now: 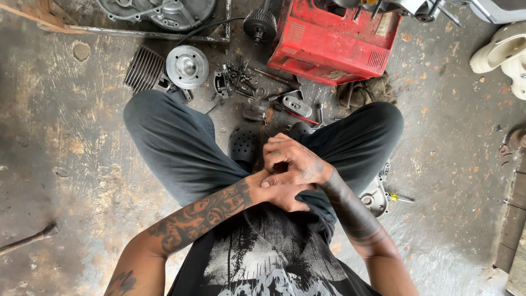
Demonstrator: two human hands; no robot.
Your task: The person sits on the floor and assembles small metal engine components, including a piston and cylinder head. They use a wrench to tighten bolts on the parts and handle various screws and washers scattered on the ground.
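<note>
Both tattooed forearms cross over the lap of a person seated on the stained concrete floor (pixel 66 164). Right hand (pixel 293 161) lies on top, fingers (pixel 276 156) curled, resting on the left hand (pixel 287 194) near its wrist; whether either grips anything, I cannot tell. Ahead, well apart from the fingers: red metal engine housing (pixel 334 41), finned grey cylinder (pixel 143 68) with fins running away from the camera, round silver metal disc (pixel 187 66) just beside it, then scattered small dark bolts and fittings (pixel 246 82).
</note>
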